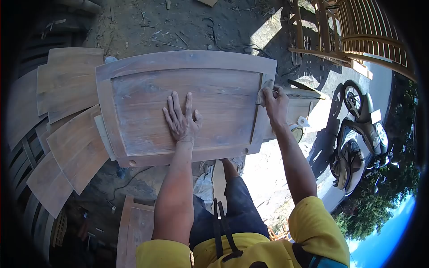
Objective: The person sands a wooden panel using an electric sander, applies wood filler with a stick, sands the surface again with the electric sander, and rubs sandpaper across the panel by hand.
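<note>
A large framed wooden panel [214, 111] with a dusty, pale surface lies in front of me. My left hand [181, 120] rests flat on its middle, fingers spread, holding nothing. At the panel's right side, my right hand [276, 105] pinches a small greyish folded piece of sheet [262, 92] against the frame edge. Two round holes show near the panel's front edge, one at each side.
Several wooden boards [71, 85] lie overlapping at the left. Another panel [138, 232] stands low at the front left. A round tin [296, 132] is right of the panel. Farther right are a motorbike [353, 156] and slatted wooden furniture [371, 44].
</note>
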The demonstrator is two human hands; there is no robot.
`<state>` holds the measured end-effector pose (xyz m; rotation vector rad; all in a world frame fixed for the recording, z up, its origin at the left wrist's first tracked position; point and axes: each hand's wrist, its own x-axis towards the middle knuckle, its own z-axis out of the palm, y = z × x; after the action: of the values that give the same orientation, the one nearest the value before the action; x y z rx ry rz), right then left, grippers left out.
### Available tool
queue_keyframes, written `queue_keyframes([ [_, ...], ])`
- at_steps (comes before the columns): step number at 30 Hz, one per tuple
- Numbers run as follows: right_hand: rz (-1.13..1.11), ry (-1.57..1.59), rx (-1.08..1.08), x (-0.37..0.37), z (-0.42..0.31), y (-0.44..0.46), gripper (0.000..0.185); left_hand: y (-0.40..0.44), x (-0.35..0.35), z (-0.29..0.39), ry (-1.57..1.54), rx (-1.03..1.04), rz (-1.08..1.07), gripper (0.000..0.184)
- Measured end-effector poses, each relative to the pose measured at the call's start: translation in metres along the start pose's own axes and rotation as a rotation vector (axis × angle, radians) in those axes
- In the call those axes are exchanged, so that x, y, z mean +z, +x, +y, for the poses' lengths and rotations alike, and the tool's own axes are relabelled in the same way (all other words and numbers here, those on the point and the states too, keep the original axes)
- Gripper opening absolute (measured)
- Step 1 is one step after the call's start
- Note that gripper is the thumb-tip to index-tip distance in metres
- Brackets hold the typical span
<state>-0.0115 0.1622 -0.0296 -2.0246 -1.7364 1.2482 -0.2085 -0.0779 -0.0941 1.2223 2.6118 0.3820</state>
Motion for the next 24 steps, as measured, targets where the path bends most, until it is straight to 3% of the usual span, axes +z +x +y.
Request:
queue_keyframes([
  [3,0.046,0.267,0.177,0.056,-0.006,-0.008,0.04,-0.001,0.006,-0.002,0.019,0.011,0.01,0.081],
  [5,0.321,0.358,0.248,0.08,-0.019,-0.001,0.039,-0.001,0.005,0.0,0.029,0.022,0.001,0.081],
  [6,0.329,0.37,0.262,0.084,-0.014,0.005,0.039,-0.001,0.004,-0.001,0.033,0.016,-0.001,0.081],
  [8,0.438,-0.009,0.121,0.09,-0.003,0.013,0.04,0.0,0.004,-0.001,0.044,0.03,-0.005,0.081],
  [12,0.502,-0.023,0.185,0.105,-0.024,0.018,0.036,0.0,0.004,0.0,0.037,0.018,-0.018,0.079],
  [16,0.735,0.16,0.061,0.165,-0.042,0.021,0.025,-0.001,0.003,-0.001,0.051,0.032,-0.033,0.078],
  [18,0.571,0.154,0.128,0.18,-0.073,-0.009,0.026,0.0,0.005,-0.001,0.075,0.036,-0.027,0.077],
  [20,0.349,0.18,0.052,0.201,-0.096,-0.045,0.024,-0.004,0.018,-0.009,0.083,0.051,-0.008,0.076],
  [21,0.352,0.185,0.052,0.199,-0.092,-0.048,0.024,-0.001,0.016,-0.008,0.097,0.062,0.017,0.076],
  [23,0.049,0.237,-0.133,0.202,-0.086,-0.052,0.023,-0.001,0.009,-0.004,0.064,0.039,-0.002,0.075],
  [24,0.109,0.275,-0.11,0.181,-0.082,-0.054,0.03,0.0,0.005,-0.002,0.076,0.035,-0.022,0.076],
])
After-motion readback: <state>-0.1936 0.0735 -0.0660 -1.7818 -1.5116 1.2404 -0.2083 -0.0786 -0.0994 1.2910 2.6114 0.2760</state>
